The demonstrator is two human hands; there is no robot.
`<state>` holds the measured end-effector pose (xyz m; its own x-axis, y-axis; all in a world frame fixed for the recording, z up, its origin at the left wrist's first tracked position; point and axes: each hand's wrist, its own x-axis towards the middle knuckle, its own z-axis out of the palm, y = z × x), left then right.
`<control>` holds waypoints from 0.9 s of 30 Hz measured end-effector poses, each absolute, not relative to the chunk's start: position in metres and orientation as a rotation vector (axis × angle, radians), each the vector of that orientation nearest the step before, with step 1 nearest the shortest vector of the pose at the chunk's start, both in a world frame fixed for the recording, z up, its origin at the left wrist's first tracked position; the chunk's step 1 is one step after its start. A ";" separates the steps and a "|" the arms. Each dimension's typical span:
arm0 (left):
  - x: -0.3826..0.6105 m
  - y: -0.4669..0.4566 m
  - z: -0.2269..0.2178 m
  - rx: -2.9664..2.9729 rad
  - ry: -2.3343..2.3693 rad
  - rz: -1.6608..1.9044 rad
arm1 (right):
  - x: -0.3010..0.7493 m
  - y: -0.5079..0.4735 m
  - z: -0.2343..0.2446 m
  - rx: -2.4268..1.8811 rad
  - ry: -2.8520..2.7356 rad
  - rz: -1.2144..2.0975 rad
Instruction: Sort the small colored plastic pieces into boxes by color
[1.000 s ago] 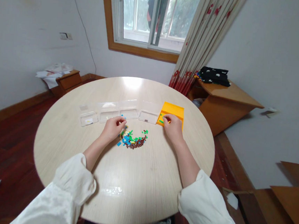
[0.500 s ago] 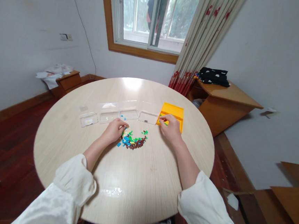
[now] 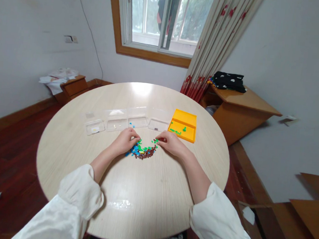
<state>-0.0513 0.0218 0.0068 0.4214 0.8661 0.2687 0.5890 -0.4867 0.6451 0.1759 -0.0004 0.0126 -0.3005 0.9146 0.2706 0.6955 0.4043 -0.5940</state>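
The right hand (image 3: 171,142) has moved from the yellow box (image 3: 190,136) to the right tip of the brick pile (image 3: 145,154), and the left hand (image 3: 123,142) has shifted slightly rightward along the pile's upper left end. Both hands are bent inward, thumb and fingers close together — whether either one grips a brick I cannot tell.

The pile lies on the round table (image 3: 144,200) between and just below the 2 hands, curved like a bowl: blue at the left, green along the inside, brown along the lower right. The yellow box stands open beyond the right hand, with small green bricks (image 3: 175,131) in its near half.

To its left, 4 clear boxes (image 3: 139,122) stand open in a shallow arc. The 1st from the left holds something pale, the 3rd a few blue bricks (image 3: 132,125), the 4th a small dark piece (image 3: 155,129). Behind the table are a window (image 3: 146,18) and a curtain (image 3: 210,46) — pale, with red patches.
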 end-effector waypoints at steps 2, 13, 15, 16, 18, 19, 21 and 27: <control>-0.051 0.022 0.006 2.228 1.216 0.804 | 0.176 0.001 0.012 -1.380 -2.136 0.506; -0.051 0.021 0.007 2.182 1.195 0.829 | 0.176 0.002 0.010 -1.422 -2.120 0.452; -0.051 0.021 0.008 2.190 1.210 0.808 | 0.176 0.002 0.011 -1.428 -2.129 0.451; -0.051 0.021 0.008 2.196 1.220 0.795 | 0.176 0.001 0.011 -1.435 -2.134 0.454; -0.050 0.020 0.009 2.209 1.235 0.776 | 0.175 0.001 0.012 -1.453 -2.138 0.465; -0.050 0.020 0.009 2.215 1.237 0.774 | 0.174 0.001 0.013 -1.462 -2.134 0.470; -0.050 0.020 0.009 2.221 1.244 0.789 | 0.173 0.001 0.014 -1.477 -2.122 0.471; -0.051 0.023 0.005 2.173 1.336 0.892 | 0.173 0.001 0.012 -1.494 -2.102 0.454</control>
